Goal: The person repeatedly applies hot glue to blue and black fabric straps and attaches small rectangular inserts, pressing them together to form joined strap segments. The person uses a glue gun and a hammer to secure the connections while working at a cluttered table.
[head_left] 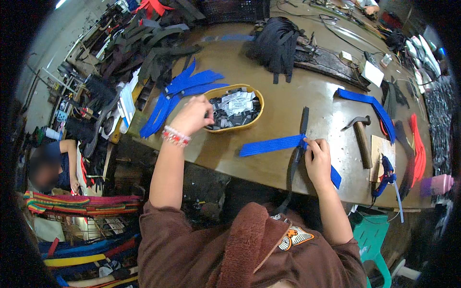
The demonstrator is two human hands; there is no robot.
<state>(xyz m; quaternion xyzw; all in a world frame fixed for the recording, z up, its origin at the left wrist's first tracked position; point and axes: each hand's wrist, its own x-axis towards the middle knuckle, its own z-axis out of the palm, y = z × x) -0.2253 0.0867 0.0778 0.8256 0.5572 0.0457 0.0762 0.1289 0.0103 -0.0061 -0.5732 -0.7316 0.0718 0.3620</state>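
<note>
Partly hidden, a blue strap (pixel 273 145) is pinched by right hand (pixel 318 162) near the worktop's (pixel 288 96) front edge; left hand's (pixel 193 116) grip at yellow tub (pixel 237 128) can't be told.

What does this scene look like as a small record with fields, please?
Left hand: fingers bent, at left edge of yellow tub; grip unclear
In tub: small pale and dark pieces
Right hand: pinching blue strap where it crosses black strap
Right of that hand: hammer
Farther up table: bundle of black straps
</note>
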